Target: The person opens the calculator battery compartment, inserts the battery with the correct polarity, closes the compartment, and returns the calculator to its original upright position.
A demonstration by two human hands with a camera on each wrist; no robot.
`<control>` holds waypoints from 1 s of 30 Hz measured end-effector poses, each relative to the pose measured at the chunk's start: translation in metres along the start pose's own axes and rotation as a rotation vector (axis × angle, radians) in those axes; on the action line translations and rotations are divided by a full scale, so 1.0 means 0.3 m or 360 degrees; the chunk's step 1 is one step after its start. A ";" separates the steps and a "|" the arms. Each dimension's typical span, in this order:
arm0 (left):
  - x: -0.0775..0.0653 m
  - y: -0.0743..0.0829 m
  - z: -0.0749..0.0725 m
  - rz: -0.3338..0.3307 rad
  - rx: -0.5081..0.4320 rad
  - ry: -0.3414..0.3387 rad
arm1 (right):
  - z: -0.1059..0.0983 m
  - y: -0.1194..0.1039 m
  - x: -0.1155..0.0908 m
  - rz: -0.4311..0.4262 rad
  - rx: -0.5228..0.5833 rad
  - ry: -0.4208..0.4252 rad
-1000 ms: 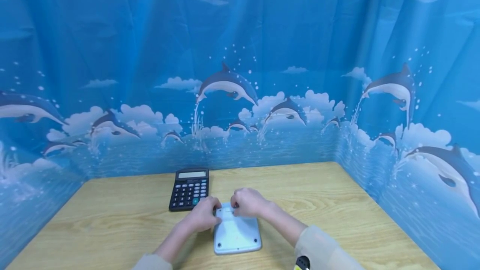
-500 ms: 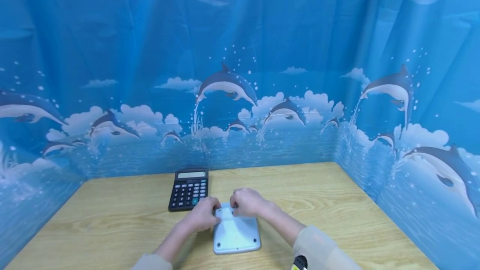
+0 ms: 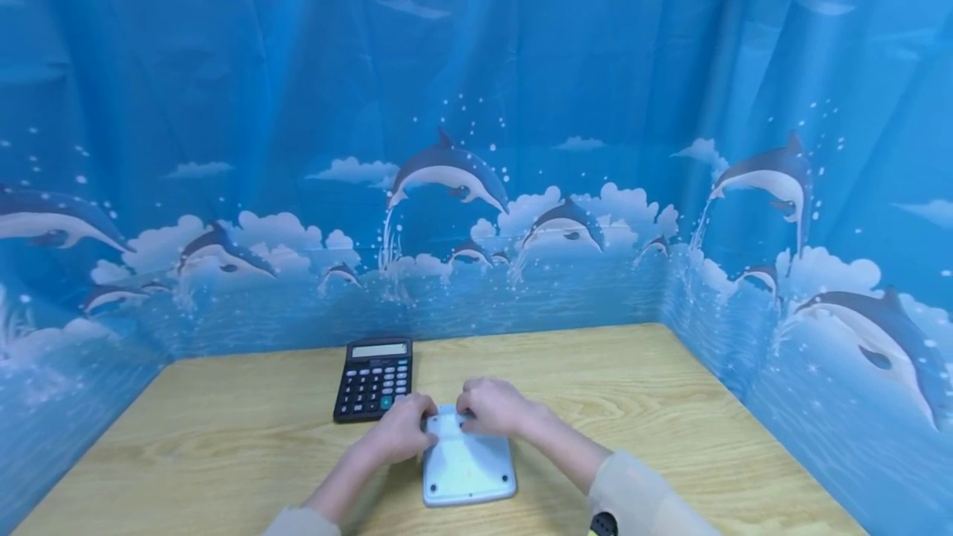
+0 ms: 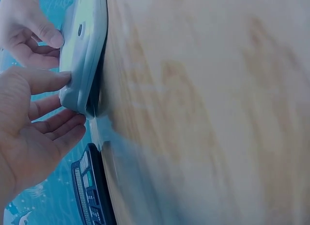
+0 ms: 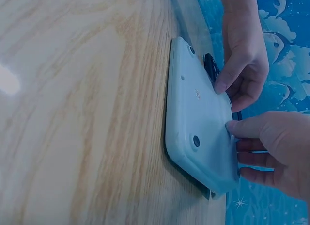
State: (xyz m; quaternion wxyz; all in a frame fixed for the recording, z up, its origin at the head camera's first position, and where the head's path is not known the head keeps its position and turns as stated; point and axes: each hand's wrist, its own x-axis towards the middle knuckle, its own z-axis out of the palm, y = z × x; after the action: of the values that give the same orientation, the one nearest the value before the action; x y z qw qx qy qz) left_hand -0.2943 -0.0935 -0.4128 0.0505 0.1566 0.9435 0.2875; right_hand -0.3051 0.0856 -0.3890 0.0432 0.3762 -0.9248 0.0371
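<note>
A white, flat, calculator-like device (image 3: 469, 474) lies on the table with its underside up, showing small dark round feet near its corners. My left hand (image 3: 402, 430) holds its far left corner, the thumb on the upper face and the fingers at the edge, as the left wrist view bears out. On the far right part, my right hand (image 3: 493, 405) pinches the device the same way, its thumb (image 5: 242, 126) pressed on the white back. The fingers hide the far edge in the head view. Just beyond my left hand is a black calculator (image 3: 375, 379), keys up.
The wood-grain table (image 3: 223, 437) spreads out on both sides of the device. A blue curtain (image 3: 476, 106) printed with dolphins hangs along the back and the sides. The black calculator stands close to the back edge.
Both hands keep their hold on the white device, which stays in place. Only a slight shift of the head view shows.
</note>
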 end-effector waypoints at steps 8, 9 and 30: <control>0.000 -0.018 -0.022 0.0106 0.0008 -0.0045 | -0.005 0.001 -0.041 -0.0109 -0.0214 0.0008; -0.001 -0.023 -0.023 0.0111 -0.0002 -0.0024 | -0.007 0.000 -0.049 -0.0130 -0.0260 0.0017; -0.001 -0.089 -0.010 0.0570 0.0743 0.0186 | 0.054 -0.062 -0.181 -0.0396 -0.0862 0.0227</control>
State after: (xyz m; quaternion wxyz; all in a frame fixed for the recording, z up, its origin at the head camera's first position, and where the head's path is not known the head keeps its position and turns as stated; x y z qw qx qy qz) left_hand -0.3017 -0.1162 -0.4252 -0.0927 0.3113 0.9427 0.0756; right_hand -0.2543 0.1084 -0.4103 0.2108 0.4578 -0.8425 -0.1902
